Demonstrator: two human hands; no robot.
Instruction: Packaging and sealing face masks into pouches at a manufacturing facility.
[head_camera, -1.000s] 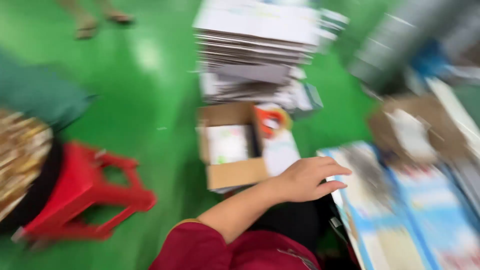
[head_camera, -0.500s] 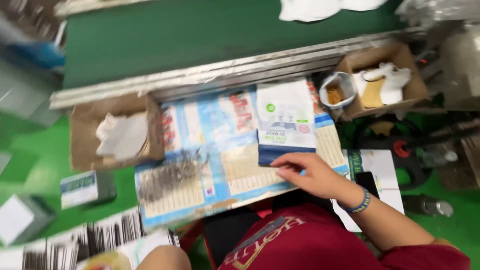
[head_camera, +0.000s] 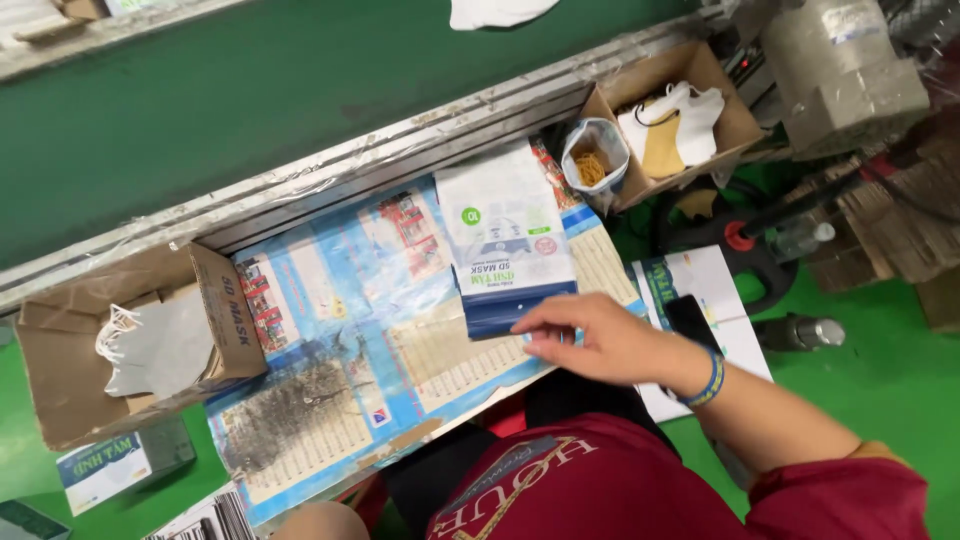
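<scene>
Blue-banded wrist and bare right hand (head_camera: 600, 340) reach in from the right, fingers loosely spread and flat, fingertips pressing the dark lower edge of a white and blue packet (head_camera: 508, 240); the hand grips nothing. That packet lies flat on a worktop (head_camera: 330, 330) covered in printed blue paper, just below a long metal rail. It looks like a thin plastic pouch: light, flexible, probably slick, best pinched at an edge or corner rather than pushed. One packet is visible. Just beyond it stands one small clear bag of rubber bands (head_camera: 593, 160). Two open cardboard boxes hold white masks, one at the far right (head_camera: 690, 110) and one at the left (head_camera: 120, 340). The left hand is out of view.
</scene>
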